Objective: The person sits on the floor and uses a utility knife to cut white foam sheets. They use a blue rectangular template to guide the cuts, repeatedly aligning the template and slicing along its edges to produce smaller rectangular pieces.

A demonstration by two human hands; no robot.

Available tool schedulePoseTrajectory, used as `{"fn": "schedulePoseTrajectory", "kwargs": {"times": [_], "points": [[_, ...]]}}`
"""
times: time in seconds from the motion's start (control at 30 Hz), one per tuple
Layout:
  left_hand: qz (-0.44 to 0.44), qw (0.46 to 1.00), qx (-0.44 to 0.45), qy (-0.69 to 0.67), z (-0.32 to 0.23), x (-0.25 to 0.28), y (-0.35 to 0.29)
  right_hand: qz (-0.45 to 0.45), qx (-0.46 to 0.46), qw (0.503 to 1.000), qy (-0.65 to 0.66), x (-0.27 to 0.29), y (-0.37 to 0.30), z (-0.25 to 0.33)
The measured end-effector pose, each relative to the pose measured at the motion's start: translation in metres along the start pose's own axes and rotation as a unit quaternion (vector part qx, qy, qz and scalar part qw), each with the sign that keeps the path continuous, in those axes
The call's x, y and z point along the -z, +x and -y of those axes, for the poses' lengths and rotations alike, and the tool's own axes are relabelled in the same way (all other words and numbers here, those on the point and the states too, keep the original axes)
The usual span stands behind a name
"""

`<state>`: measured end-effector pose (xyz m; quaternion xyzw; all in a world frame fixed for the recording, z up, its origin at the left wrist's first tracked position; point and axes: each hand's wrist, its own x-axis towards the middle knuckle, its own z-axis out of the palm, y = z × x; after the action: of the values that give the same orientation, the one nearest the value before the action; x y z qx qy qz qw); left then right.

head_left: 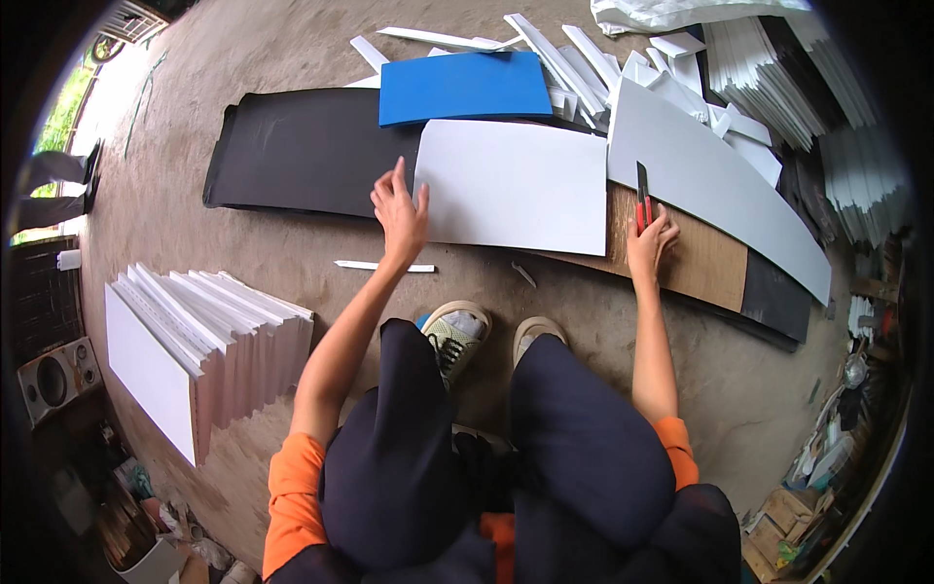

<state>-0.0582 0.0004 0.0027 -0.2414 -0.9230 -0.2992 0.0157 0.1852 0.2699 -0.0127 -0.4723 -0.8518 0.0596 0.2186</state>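
Observation:
In my right hand (652, 243) is a red and black utility knife (643, 200), its dark blade pointing away from me. That hand is over a brown board (702, 255), just right of a white rectangular sheet (516, 185). My left hand (400, 212) is at the sheet's left edge, fingers apart; whether it touches the sheet I cannot tell. Behind the sheet lies a blue rectangular panel (465, 88). A black sheet (311, 151) stretches out to the left, and a long white sheet (715, 180) slants away on the right.
A stack of white panels (151, 365) stands on the floor at left. White offcuts (574, 68) are heaped at the back, with more stacked sheets (759, 83) at far right. One white strip (384, 267) lies before my feet. A speaker (60, 382) and another person's legs (58, 190) are at the left.

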Motion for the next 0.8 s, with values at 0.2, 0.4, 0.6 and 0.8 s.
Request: {"fn": "schedulePoseTrajectory", "kwargs": {"times": [0.2, 0.4, 0.6, 0.8], "points": [[-0.006, 0.971, 0.106, -0.215, 0.054, -0.009, 0.085, 0.053, 0.16, 0.964, 0.204, -0.007, 0.049, 0.076], [0.043, 0.815, 0.321, -0.481, 0.029, -0.019, 0.139, 0.142, 0.167, 0.947, 0.235, -0.058, 0.061, 0.135], [0.015, 0.755, 0.323, -0.57, 0.049, -0.011, 0.149, 0.126, 0.139, 0.937, 0.296, -0.068, 0.065, 0.129], [0.019, 0.737, 0.253, -0.626, 0.029, 0.033, 0.093, 0.175, -0.222, 0.719, 0.635, -0.004, 0.088, 0.119]]}}
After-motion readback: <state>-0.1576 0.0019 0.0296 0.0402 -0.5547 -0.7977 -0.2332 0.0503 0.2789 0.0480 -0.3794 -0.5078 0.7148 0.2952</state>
